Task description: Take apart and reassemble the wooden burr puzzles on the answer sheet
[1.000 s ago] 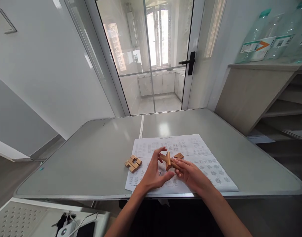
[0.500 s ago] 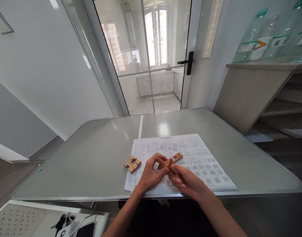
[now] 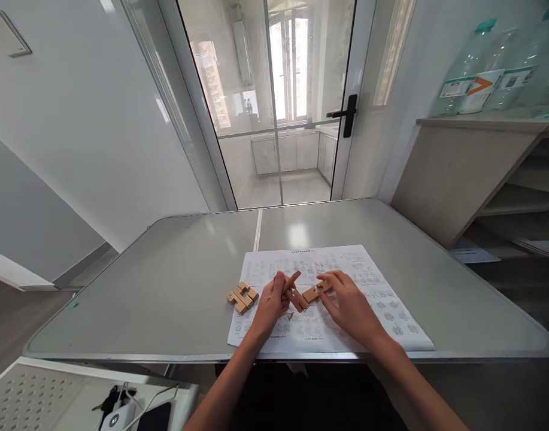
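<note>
My left hand (image 3: 272, 302) is closed around wooden puzzle pieces (image 3: 297, 299) that cross each other, one sticking up to the right and one slanting down with a dark notch. Over the right side, my right hand (image 3: 345, 302) has its thumb and fingers on a notched wooden puzzle piece (image 3: 323, 287) above the paper. Another small wooden piece (image 3: 310, 294) shows between the two hands; whether it touches the held ones I cannot tell. To the left lies a cluster of several light wooden pieces (image 3: 242, 297), partly on the printed sheet (image 3: 346, 341) with its line diagrams.
The grey table (image 3: 166, 287) reaches to a glass door (image 3: 296, 149) with a black handle. A low white shelf (image 3: 54, 395) at the lower left carries keys, a charger with cables and a dark phone. Large plastic bottles (image 3: 467, 78) stand on a cabinet (image 3: 458, 173) at the right.
My right hand has let go of the pieces in my left hand and moved right to the notched piece on the paper. The left hand has shifted slightly left, still holding its pieces.
</note>
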A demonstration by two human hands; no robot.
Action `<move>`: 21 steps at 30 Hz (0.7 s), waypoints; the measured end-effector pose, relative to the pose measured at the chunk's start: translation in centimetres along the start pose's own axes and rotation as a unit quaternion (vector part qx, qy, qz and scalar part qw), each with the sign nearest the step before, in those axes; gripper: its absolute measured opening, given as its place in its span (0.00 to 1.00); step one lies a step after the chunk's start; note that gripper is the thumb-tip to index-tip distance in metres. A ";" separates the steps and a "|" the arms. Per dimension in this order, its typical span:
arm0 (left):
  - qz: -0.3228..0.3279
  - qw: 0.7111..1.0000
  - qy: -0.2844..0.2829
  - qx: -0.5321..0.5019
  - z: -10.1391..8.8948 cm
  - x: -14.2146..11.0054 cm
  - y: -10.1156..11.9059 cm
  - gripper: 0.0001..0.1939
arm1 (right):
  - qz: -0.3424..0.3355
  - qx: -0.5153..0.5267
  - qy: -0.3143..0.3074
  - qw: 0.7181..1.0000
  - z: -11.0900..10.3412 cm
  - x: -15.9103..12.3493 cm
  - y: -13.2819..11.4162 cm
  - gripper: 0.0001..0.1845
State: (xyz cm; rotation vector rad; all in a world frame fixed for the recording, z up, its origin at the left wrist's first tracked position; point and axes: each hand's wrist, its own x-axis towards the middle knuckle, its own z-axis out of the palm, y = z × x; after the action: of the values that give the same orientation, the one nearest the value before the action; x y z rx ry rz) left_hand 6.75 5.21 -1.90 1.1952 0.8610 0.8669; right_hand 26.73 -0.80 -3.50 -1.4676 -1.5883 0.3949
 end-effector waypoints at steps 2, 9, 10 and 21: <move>-0.002 1.000 0.002 0.001 0.0 0.0 0.0 0.34 | -0.043 -0.031 -0.034 0.998 -0.1 0.2 1.4 0.19; 0.000 1.000 -0.008 0.007 0.0 0.0 0.0 0.32 | -0.046 -0.056 -0.086 0.994 -0.2 0.6 2.7 0.11; 0.001 1.000 -0.009 0.010 0.0 0.0 0.0 0.32 | -0.037 -0.056 -0.087 0.994 -0.3 0.6 2.6 0.09; 0.007 0.998 -0.008 0.055 0.0 -0.1 -0.2 0.32 | 0.033 0.015 -0.135 0.990 -1.2 0.3 1.4 0.13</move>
State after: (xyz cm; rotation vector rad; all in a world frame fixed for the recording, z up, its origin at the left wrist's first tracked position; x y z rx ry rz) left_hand 6.74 5.11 -2.04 1.3047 0.8976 0.8294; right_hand 28.56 -0.56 -3.83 -1.4950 -1.7397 0.6769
